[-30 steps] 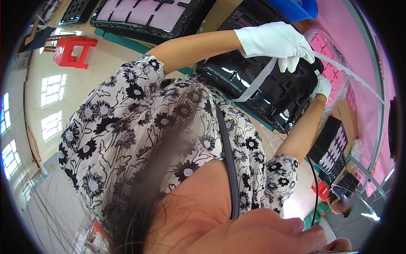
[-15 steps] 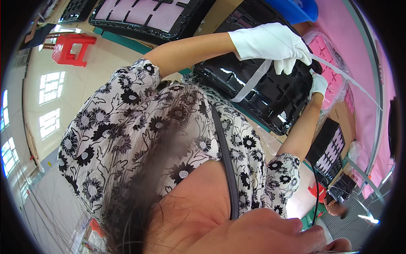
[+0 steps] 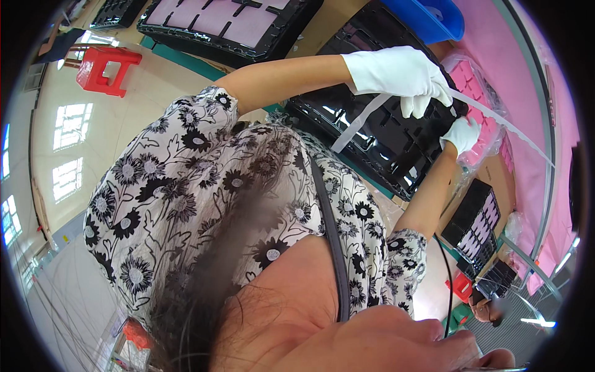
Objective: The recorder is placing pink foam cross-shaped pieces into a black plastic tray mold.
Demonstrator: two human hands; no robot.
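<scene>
Both my hands wear white gloves and reach out over a black moulded tray on the workbench. My left hand pinches a long white strip that hangs down across the tray. My right hand grips the same strip further along, at the tray's far edge. Beyond it the strip runs on toward the right. My flowered blouse fills the middle of the view.
A clear bag of pink foam pieces lies beside the tray, with a blue bin behind it. Another black tray with pink inserts sits at the top. Small stacked black trays stand at right. A red stool is on the floor.
Both hands have shifted slightly down and left in the view, still holding the strip. Its hanging end has swung a little to the left.
</scene>
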